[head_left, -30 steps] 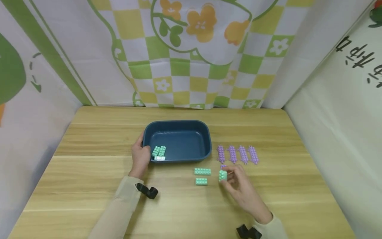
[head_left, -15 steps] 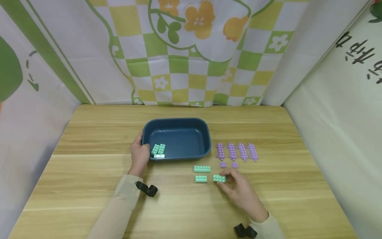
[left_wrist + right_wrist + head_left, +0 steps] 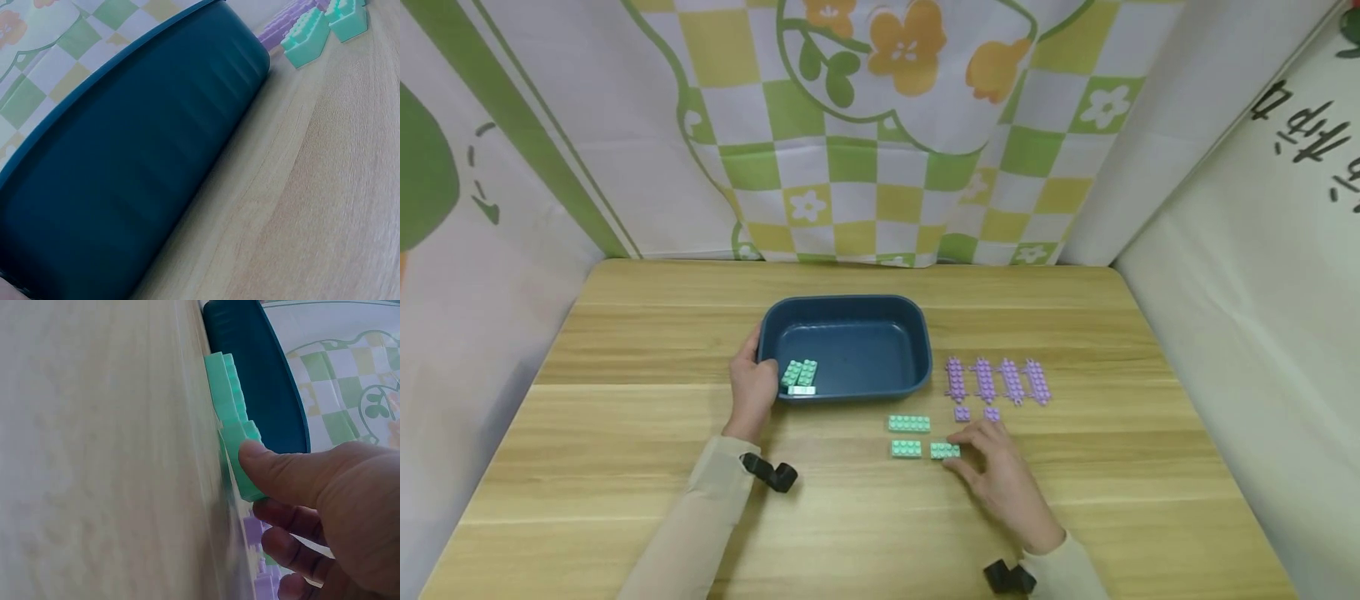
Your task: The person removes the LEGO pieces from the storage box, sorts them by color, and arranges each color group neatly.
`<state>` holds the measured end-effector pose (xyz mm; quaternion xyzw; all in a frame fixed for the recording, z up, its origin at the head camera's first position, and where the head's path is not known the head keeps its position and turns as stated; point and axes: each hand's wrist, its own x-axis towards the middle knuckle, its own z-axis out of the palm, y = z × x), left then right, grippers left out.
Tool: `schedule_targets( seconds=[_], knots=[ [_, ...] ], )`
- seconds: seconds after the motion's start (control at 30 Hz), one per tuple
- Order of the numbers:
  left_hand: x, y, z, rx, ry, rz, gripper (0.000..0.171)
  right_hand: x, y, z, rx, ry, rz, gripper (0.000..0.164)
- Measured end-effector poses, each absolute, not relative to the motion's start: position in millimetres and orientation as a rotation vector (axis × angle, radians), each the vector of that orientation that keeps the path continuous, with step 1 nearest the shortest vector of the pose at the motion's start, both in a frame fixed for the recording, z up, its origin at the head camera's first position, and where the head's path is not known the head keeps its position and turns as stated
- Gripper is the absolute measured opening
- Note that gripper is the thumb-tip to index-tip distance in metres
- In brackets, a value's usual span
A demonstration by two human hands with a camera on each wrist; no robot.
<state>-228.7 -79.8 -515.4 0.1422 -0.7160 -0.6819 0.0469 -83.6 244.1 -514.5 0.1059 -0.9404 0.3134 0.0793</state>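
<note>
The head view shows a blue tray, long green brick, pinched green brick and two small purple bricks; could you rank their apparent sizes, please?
Blue tray
Long green brick
Pinched green brick
Small purple bricks; the two look alike

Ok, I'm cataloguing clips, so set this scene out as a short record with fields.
left hand: grips the blue tray at its left end
right hand: pinches a green brick
in tray: green pieces, near left corner
on table: two more green bricks, left of the pinched one
long purple pieces: four, right of the tray
small purple pieces: two, on the near side of the long ones
</note>
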Motion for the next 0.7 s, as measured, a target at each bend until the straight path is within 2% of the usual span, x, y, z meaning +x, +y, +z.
schedule_targets(
  seconds=[0.47,0.7],
  knots=[
    [-229,-82,-516,0.445,-2.187,-2.091,0.072,-85,241,-519,0.324,-2.822,0.886,0.036],
    [-228,-82,-513,0.443,-2.216,-2.066,0.071,-86,243,-497,0.386,-2.753,0.907,0.047]
  ],
)
